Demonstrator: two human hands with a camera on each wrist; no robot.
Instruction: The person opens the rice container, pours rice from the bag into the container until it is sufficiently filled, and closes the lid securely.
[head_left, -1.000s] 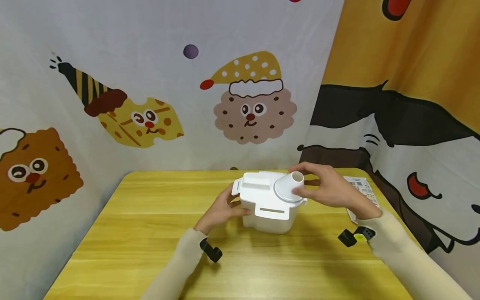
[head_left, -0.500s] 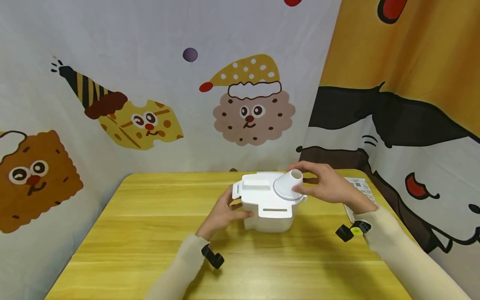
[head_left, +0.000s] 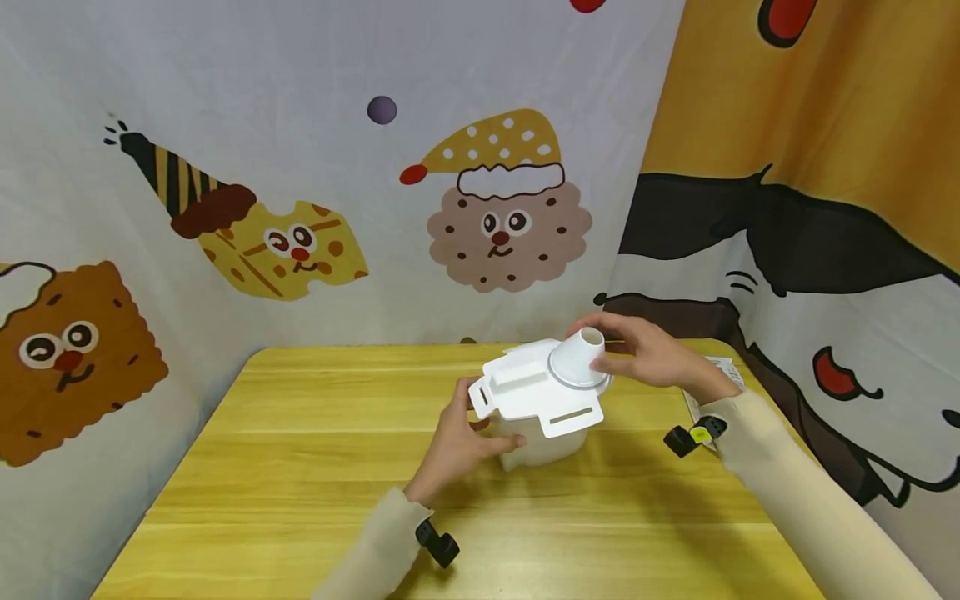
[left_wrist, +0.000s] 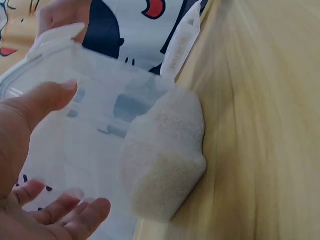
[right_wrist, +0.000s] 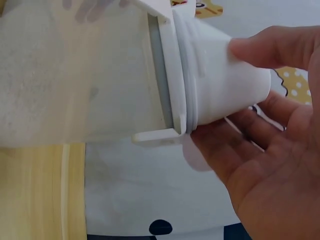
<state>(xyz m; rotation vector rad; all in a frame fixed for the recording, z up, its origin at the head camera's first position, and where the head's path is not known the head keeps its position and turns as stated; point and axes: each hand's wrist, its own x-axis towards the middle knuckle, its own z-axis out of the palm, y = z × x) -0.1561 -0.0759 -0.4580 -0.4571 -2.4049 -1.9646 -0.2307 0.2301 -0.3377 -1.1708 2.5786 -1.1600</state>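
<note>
A translucent plastic storage container (head_left: pixel 551 448) with a white lid (head_left: pixel 517 404) stands near the table's middle, turned at an angle. Pale rice-like grains (left_wrist: pixel 165 175) fill its lower part in the left wrist view. My left hand (head_left: pixel 463 437) holds the container's left end, thumb on the near side and fingers round the far side. A white cone-shaped spout (right_wrist: pixel 225 80), open at its narrow end, sits on the lid's right part. My right hand (head_left: pixel 648 354) grips this spout between thumb and fingers. Flaps with slots stick out from the lid's left and front sides.
The wooden table (head_left: pixel 285 467) reaches back to a curtain (head_left: pixel 300 67) with cartoon prints. Behind my right wrist, at the table's right edge, lies a white printed packet (head_left: pixel 726 367), partly hidden by the arm.
The container has turned, its left end swinging toward me and its front flap moving right. Both hands have moved with it, keeping their holds; the spout sits slightly higher in view.
</note>
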